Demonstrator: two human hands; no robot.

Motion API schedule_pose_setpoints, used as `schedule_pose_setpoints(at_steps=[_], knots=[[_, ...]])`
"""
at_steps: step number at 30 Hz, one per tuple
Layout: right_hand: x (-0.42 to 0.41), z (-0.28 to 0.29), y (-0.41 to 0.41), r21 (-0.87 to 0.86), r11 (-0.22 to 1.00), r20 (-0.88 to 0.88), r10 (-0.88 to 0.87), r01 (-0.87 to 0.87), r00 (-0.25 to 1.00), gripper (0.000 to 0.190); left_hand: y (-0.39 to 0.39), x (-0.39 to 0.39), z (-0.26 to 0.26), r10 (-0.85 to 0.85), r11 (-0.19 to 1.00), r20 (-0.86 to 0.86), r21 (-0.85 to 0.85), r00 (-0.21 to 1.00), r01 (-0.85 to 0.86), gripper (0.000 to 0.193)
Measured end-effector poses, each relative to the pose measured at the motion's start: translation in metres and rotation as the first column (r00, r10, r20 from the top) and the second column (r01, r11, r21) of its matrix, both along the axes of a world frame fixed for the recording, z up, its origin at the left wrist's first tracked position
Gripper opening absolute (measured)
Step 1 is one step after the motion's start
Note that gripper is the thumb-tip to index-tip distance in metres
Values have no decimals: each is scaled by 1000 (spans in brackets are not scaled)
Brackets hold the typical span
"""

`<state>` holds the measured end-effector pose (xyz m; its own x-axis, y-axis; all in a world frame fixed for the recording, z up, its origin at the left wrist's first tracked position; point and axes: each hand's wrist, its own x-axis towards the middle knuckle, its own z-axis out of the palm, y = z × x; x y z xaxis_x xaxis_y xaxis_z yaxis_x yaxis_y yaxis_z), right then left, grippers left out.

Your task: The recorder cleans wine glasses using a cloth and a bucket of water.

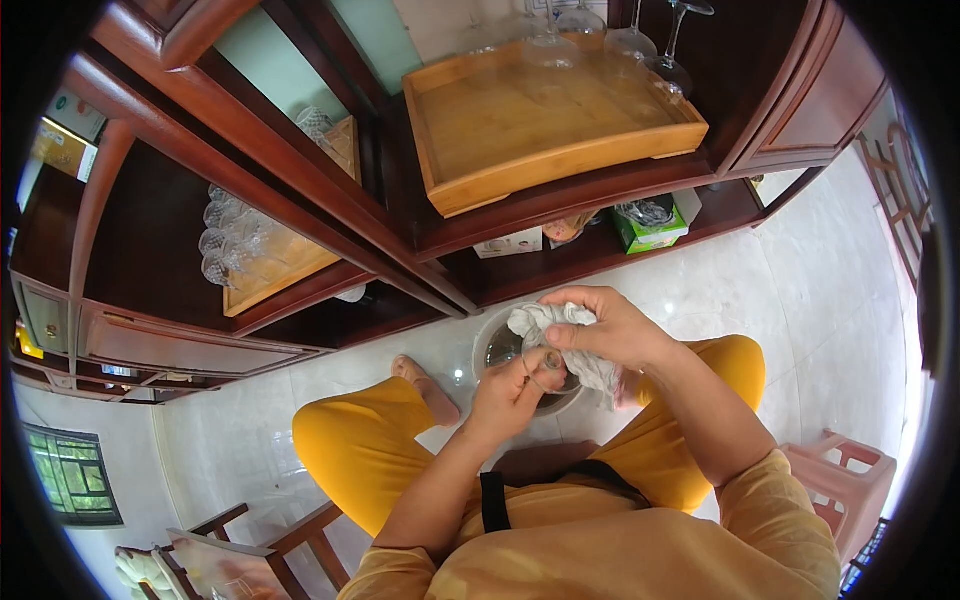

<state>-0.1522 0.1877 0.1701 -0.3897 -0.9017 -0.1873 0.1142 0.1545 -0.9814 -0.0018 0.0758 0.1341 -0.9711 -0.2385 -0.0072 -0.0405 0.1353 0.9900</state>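
My left hand (506,394) grips a clear wine glass (553,361) by its stem or foot, though the fingers partly hide it. A crumpled white cloth (581,352) is in my right hand (611,326), pressed against the glass. Below both hands, a round basin (481,360) stands on the floor between my feet, with something dark inside. In the cabinet ahead, a wooden tray (525,112) bears stemmed glasses (634,43) along its far right side.
A second wooden tray (281,277) with several patterned glasses (225,232) sits in the left cabinet. On the bottom shelf is a green box (651,236). A pink plastic stool (847,480) stands at the right, and wooden chair parts (300,536) are at the lower left.
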Motion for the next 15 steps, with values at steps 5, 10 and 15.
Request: schedule_pose_setpoints(at_steps=[5, 10, 15], knots=[[1, -16, 1, 62, 985, 357, -172, 160, 918, 46, 2, -5, -2, 114, 987, -81, -103, 990, -123, 10], [6, 4, 3, 115, 980, 594, -200, 164, 779, 48, -8, -6, -10, 269, 945, -156, -147, 950, -292, 17], [3, -3, 4, 111, 969, 616, -242, 222, 750, 46, -10, -13, 3, 150, 939, -208, -275, 967, -205, 18]])
